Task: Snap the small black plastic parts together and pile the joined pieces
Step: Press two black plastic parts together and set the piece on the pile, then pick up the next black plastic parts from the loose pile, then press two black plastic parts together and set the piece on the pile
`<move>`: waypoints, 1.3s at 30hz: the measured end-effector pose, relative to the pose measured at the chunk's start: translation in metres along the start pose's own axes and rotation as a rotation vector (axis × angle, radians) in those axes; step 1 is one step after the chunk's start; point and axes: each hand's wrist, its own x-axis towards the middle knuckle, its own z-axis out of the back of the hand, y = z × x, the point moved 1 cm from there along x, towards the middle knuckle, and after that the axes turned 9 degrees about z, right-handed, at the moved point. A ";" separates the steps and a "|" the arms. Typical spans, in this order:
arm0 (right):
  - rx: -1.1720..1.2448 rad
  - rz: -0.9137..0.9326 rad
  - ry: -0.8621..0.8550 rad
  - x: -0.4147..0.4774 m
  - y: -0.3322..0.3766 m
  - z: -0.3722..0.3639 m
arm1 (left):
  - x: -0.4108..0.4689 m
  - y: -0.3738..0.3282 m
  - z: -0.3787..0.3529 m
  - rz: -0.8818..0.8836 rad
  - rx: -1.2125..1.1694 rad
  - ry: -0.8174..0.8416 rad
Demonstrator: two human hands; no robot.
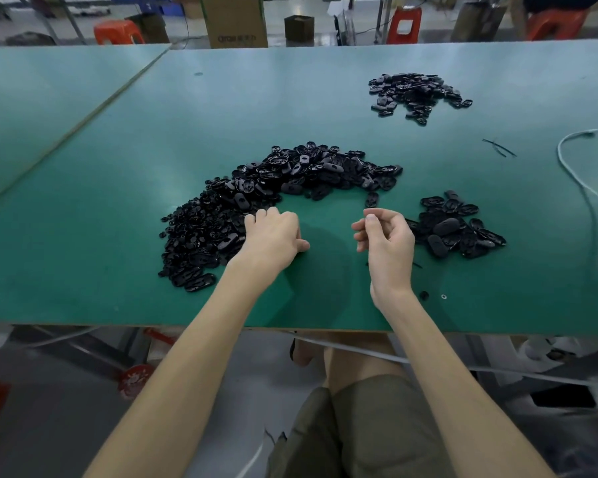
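Green bench top (118, 167), workshop floor with orange stools (118, 31) behind.

Left hand (273, 236): palm down, forearm coming in from 7 o'clock. Its fingers curl onto the inner edge of the big pile of black parts (290, 174), which arcs from 9 to 1 o'clock round both hands. Cannot tell whether it grips a part.

Right hand (385, 236): turned on edge, thumb uppermost, fingers loosely curled, holding nothing.

Small pile (456, 225) sits just beside the right hand at 3 o'clock. A single part (372, 200) lies flat at its 12 o'clock, long axis 12–6. Third pile (415, 94) is well apart, at 1 o'clock.
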 end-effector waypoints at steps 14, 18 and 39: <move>-0.047 0.127 0.288 -0.002 0.002 -0.002 | -0.003 -0.030 -0.023 -0.029 -1.161 -0.044; -0.047 0.095 0.306 -0.002 0.001 -0.002 | -0.003 -0.028 -0.026 -0.019 -1.199 -0.051; 0.007 0.028 0.149 -0.002 0.000 -0.002 | 0.004 0.027 0.004 0.140 0.000 -0.194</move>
